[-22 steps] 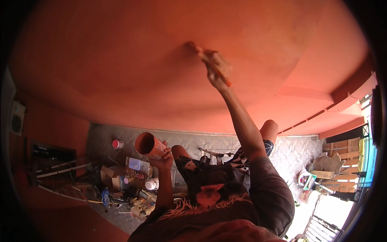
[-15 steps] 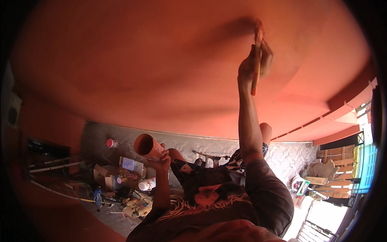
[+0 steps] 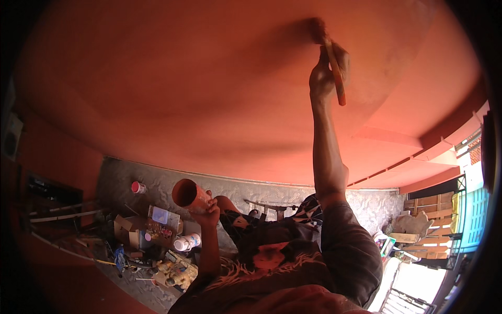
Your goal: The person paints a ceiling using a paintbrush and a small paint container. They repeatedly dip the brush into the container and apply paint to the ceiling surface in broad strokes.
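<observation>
High on the orange-red wall (image 3: 209, 94), my right hand (image 3: 330, 65) is closed round the wooden handle of a paintbrush (image 3: 336, 78). The bristle end, up and to the left of my fingers, meets the wall and throws a dark shadow there. Lower down, my left hand (image 3: 208, 212) grips a paint container (image 3: 201, 201) by its side. That container is cylindrical, stained orange-red and tilted so its open mouth shows; its inside is too dark to tell how much paint it holds.
Beneath me is part of a ladder (image 3: 274, 205). On the grey floor (image 3: 162, 175) at left stand a small red-and-white tub (image 3: 138, 187), a cardboard box (image 3: 126, 230), a white bucket (image 3: 187, 242) and cluttered bits. Wooden planks (image 3: 431, 209) and a metal gate (image 3: 413, 301) lie to the right.
The brush end has shifted left and slightly up along the wall, its handle now slanting the other way. My left hand still holds the container, moved slightly down.
</observation>
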### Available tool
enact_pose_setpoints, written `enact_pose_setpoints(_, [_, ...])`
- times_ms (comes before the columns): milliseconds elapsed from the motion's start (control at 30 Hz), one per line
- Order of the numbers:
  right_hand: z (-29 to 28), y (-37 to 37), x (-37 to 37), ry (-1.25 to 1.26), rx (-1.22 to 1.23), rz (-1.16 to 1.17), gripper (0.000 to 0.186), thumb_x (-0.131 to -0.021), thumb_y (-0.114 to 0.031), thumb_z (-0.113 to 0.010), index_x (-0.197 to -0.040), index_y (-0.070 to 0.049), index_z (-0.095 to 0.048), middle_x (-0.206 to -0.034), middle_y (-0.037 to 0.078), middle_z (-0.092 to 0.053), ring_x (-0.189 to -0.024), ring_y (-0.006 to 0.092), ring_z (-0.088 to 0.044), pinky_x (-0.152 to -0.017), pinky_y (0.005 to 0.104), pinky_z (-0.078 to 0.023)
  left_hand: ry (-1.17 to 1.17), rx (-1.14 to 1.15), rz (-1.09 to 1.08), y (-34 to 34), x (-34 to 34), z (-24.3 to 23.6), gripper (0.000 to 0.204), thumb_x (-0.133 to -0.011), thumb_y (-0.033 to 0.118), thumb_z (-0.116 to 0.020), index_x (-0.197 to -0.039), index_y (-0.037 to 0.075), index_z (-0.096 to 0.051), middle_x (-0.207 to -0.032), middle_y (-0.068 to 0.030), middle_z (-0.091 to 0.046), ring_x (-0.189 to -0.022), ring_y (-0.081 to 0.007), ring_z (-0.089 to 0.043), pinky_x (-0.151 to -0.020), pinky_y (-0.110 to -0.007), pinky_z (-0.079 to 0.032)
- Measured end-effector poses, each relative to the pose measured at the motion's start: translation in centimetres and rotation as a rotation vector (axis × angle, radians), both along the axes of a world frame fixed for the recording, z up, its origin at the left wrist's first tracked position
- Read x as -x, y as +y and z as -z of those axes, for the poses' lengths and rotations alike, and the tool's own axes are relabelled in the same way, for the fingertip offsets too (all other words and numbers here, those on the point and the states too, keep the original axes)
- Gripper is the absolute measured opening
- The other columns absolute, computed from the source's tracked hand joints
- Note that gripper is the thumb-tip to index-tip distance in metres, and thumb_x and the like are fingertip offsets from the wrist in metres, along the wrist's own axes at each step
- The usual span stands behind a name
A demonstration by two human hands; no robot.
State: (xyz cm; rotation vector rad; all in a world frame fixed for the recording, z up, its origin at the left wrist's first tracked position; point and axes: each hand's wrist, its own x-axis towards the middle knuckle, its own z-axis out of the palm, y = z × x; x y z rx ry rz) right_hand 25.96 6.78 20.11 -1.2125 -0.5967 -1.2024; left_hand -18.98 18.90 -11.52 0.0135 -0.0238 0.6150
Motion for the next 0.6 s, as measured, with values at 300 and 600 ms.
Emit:
enact_pose_setpoints(300, [8.7,3.2,2.9,-0.08,0.777,-0.119,0.04,-0.081,0.002,-0.068,-0.117,-0.014,-0.071,-0.114,0.006,-0.069,-0.096,0.0249,-0.066,-0.069,0.0364,-0.058,-0.023,0.058,0.031,0.0,0.3,0.2,0.077,-0.084,0.056,-0.07,-0.146,0.015,-0.047,-0.133,-0.0157,-0.051,-0.097,-0.0289,-0.059,-0.065,-0.03,-0.054])
enact_pose_setpoints(600, [1.8,-3.0,-0.7,0.138,-0.035,-0.011,0.014,-0.098,-0.008,-0.068,-0.108,0.001,-0.068,-0.106,0.011,-0.068,-0.097,0.0237,-0.066,-0.079,0.0342,-0.054,-0.032,0.055,0.028,0.4,0.1,0.2,0.073,-0.085,0.056,-0.069,-0.142,0.013,-0.05,-0.132,-0.0171,-0.052,-0.097,-0.0298,-0.058,-0.064,-0.029,-0.055])
